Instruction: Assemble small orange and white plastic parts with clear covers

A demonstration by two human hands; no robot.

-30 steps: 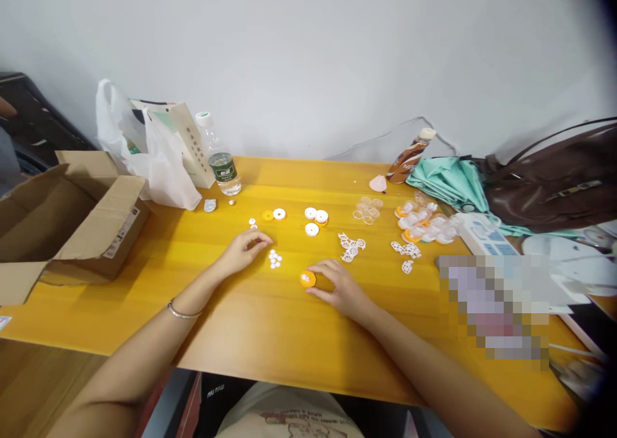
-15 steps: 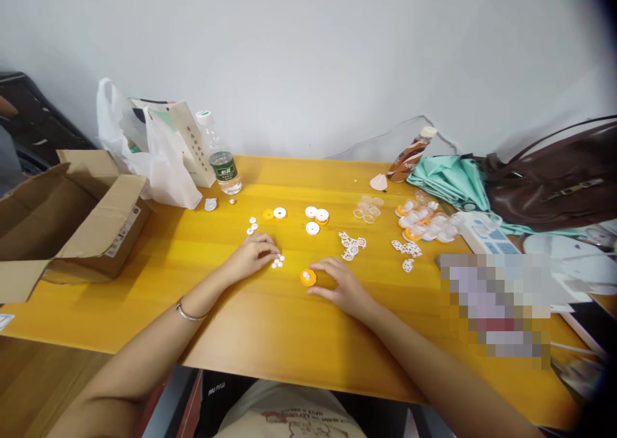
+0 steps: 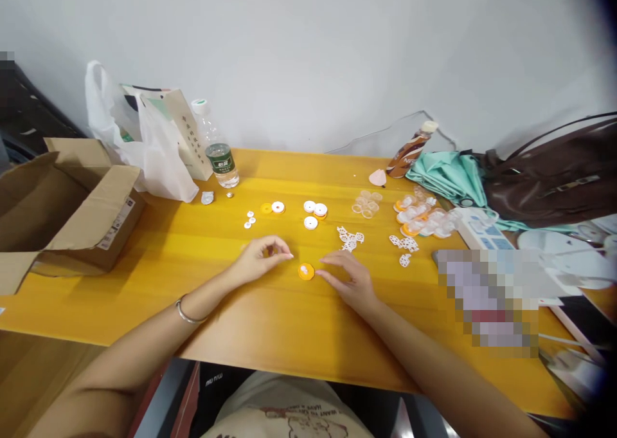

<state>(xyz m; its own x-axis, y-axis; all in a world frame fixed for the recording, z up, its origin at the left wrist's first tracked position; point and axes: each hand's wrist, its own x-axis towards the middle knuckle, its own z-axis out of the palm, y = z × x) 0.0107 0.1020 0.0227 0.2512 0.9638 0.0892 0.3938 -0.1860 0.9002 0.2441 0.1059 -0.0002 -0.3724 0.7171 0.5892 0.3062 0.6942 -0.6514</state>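
My left hand (image 3: 260,258) is above the table, thumb and forefinger pinched on what looks like a small white piece (image 3: 290,256) at the tips. Just right of it, an orange scalloped disc (image 3: 306,272) lies flat with small white pieces (image 3: 304,269) on it. My right hand (image 3: 349,279) curves on the disc's right side, thumb and fingers apart with nothing between them. The small white discs seen earlier by my left fingers are now hidden behind that hand.
Farther back lie white wheels (image 3: 310,222), white knobs (image 3: 247,225), clear rings (image 3: 367,204), white lattice pieces (image 3: 350,240) and bagged orange parts (image 3: 418,219). A cardboard box (image 3: 116,213) and water bottle (image 3: 221,161) stand left; a brown bag (image 3: 544,174) sits right.
My left hand has lifted from the small white discs and moved right, toward the orange disc. My right fingers have come slightly away from that disc. The view has shifted a little.
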